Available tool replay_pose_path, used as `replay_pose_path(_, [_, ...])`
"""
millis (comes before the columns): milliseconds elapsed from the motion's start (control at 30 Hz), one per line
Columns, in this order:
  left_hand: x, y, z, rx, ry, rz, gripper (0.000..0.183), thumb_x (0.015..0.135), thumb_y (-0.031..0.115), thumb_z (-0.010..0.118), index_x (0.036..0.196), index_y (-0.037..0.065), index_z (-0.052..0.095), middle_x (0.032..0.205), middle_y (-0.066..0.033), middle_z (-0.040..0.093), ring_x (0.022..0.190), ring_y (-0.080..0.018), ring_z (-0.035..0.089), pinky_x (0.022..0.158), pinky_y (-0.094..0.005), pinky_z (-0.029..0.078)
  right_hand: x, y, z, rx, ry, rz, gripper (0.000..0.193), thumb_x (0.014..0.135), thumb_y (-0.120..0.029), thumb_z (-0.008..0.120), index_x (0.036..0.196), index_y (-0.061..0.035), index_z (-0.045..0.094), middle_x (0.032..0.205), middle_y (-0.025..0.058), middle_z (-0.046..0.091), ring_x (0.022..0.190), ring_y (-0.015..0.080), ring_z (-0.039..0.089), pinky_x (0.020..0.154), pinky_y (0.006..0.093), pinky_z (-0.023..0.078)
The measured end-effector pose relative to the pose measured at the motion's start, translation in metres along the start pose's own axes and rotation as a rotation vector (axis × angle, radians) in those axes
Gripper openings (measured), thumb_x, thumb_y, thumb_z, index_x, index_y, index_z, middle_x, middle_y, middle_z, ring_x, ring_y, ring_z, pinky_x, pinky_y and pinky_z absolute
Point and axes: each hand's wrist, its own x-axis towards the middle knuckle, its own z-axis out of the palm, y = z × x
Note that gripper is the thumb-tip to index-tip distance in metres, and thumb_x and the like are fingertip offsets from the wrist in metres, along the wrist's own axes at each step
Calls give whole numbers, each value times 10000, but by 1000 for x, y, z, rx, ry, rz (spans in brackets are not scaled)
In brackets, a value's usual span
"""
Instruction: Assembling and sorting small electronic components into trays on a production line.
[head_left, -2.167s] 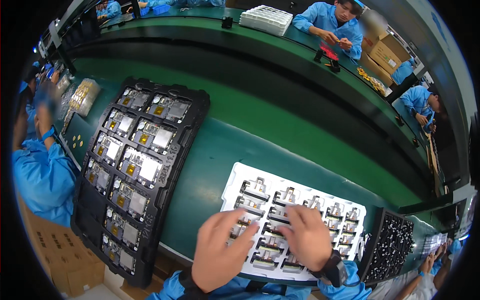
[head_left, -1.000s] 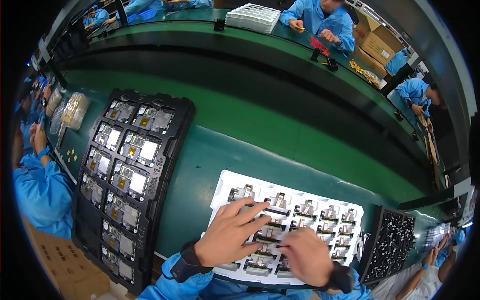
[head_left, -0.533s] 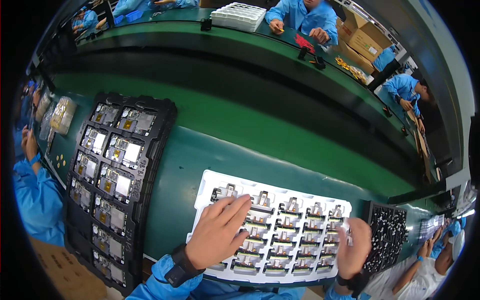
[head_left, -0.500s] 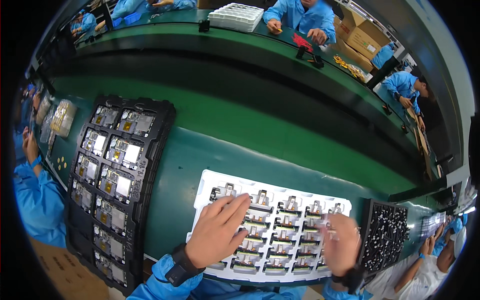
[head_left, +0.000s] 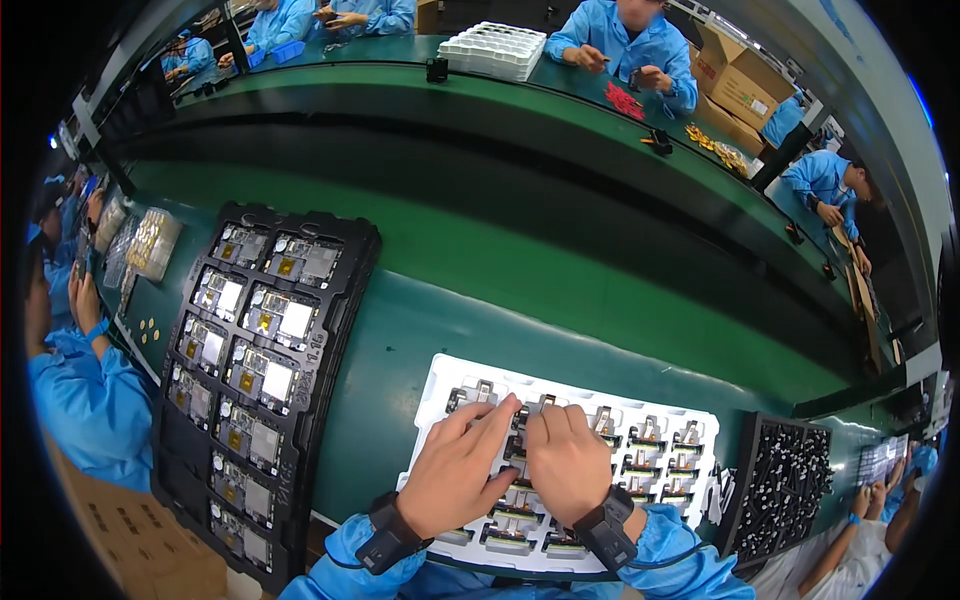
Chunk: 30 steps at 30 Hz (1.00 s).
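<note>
My left hand lies over the left part of a white plastic tray. Its fingers are stretched forward and the thumb stands apart, at a small electronic part in the second column. Close beside it, my right hand is curled with the fingertips pointing down at the same pocket. What its fingers hold, if anything, is hidden behind the hand. Rows of small black and metallic parts with flat connectors sit in the tray's pockets. Both wrists wear black devices over blue sleeves.
Left stands a black tray of circuit boards. At right, a black bin holds many small black pieces, with white scraps next to it. Plastic bags lie far left. Co-workers in blue sit around, one across the gap.
My right hand has moved left from the tray's right side to beside my left hand, its fingers now curled. The left hand stays at the same pocket. The whole view has shifted slightly.
</note>
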Motion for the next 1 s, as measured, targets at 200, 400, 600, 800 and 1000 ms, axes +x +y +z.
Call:
replay_pose_path(200, [-2,-1,-3,-1,-42,-54,864,845,156,781,1577,-20,358,1401,-164,622,1308,-380,517,1059,-482,406,17,18,-10,84,-176,-89,308,745,-81,703,1033,17,656,1018,127,626,1021,298,611,735,374,595])
replay_pose_path(400, [1,3,3,51,-11,-46,777,855,147,750,1556,23,440,1201,-168,681,1273,-349,534,997,-467,433,19,23,-21,183,-262,-101,387,743,-43,719,1114,46,653,1060,149,643,1060,327,601,824,393,593])
replay_pose_path(600, [3,0,7,44,24,-55,769,887,180,751,1566,26,425,1101,-183,698,1252,-369,541,1019,-483,406,3,27,-23,443,-126,-161,243,821,8,706,1050,10,626,1054,186,647,1027,396,603,859,476,517])
replay_pose_path(800, [-15,-4,-19,-180,289,18,646,802,75,820,1396,-31,587,1414,-214,625,1303,-443,569,1141,-495,424,-115,95,-72,304,268,572,160,859,22,742,992,11,654,908,145,658,755,277,648,676,370,523])
replay_pose_path(1000, [-39,-28,-77,-26,88,-107,605,808,85,801,1378,-7,619,1514,-209,539,1385,-460,470,1148,-520,403,-202,168,-67,-34,208,738,174,850,73,705,981,13,608,825,99,599,741,194,595,671,316,481])
